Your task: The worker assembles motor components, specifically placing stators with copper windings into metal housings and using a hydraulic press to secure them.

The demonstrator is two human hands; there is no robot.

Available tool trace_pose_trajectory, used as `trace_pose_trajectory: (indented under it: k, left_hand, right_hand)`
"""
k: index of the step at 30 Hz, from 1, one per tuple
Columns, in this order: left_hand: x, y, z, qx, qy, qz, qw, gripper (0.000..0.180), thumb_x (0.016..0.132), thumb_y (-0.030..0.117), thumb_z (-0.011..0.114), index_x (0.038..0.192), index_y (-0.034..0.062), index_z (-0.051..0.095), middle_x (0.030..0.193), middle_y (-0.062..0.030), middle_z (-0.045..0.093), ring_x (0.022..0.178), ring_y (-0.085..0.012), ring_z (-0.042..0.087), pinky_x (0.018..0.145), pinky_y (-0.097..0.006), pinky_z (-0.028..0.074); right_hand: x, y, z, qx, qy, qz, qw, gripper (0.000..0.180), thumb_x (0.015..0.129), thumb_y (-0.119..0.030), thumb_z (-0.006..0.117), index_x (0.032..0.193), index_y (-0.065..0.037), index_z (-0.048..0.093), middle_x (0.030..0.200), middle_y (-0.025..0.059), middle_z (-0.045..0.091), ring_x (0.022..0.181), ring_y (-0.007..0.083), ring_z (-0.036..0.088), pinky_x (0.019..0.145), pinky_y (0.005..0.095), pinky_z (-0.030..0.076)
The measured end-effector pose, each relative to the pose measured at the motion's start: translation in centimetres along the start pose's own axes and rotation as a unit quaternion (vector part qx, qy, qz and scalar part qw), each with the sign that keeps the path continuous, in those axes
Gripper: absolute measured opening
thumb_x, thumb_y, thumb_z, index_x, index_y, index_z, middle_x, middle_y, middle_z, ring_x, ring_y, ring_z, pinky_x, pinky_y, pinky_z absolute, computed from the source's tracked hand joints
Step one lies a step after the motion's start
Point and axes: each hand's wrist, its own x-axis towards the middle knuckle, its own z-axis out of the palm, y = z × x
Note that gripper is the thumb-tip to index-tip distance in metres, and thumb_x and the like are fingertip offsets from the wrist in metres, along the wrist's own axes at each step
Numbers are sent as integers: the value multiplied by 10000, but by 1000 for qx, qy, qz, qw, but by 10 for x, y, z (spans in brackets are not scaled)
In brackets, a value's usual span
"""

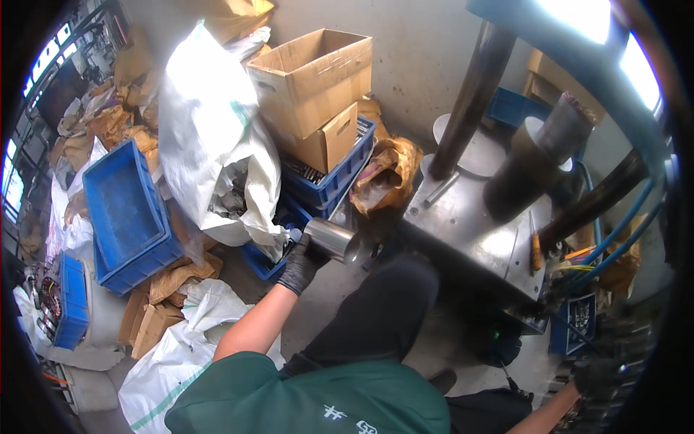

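Blue crate (123, 210) stands at far left among white sacks (210, 145). Left hand (300, 264), black-gloved, arm extended forward, fingers clamped round a shiny metal cylinder (334, 240) held tilted above the floor, beside the press table (470, 224). Right hand (596, 376), gloved, low at far right; grip indistinct.

The right hand (600, 376), at about four o'clock, is blurred near the dark rim so its grip is unclear, and the left hand's (300, 264) glove hides part of the metal cylinder (332, 241).
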Motion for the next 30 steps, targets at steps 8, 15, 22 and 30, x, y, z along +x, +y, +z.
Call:
trace_pose_trajectory:
  k: [8, 15, 22, 30]
  left_hand:
    - [-13, 24, 189, -86, -179, -21, 980, 918, 774, 583, 833, 1499, 167, 454, 1453, -132, 547, 1388, -354, 489, 1202, -548, 372]
    - [-7, -13, 312, -42, -275, -46, 959, 879, 769, 435, 872, 1478, 131, 451, 1409, -143, 569, 1362, -363, 519, 1190, -575, 376]
    - [-13, -41, 418, 22, -364, -61, 929, 614, 869, 304, 809, 1367, 73, 535, 1291, -134, 647, 1293, -334, 583, 1150, -510, 441]
    - [35, -69, 494, 97, -391, 84, 911, 353, 938, 176, 745, 1224, 42, 588, 1111, -82, 662, 1106, -245, 643, 999, -394, 524]
  right_hand:
    - [26, -15, 92, -291, 17, -21, 956, 376, 963, -465, 719, 1039, -96, 713, 943, 81, 695, 828, 281, 690, 715, 422, 563]
    - [9, -14, 100, -38, 114, 198, 973, 210, 1040, -325, 622, 1174, -176, 684, 1179, 144, 663, 1224, 346, 625, 985, 551, 507]
    - [25, -57, 69, 362, 107, 380, 844, 381, 1051, -300, 625, 1324, -40, 567, 1069, 86, 632, 1003, 184, 617, 897, 356, 512]
    - [27, -65, 61, 418, 81, 446, 788, 597, 1056, -242, 596, 1559, -32, 352, 1082, 86, 630, 985, 175, 614, 911, 344, 514]
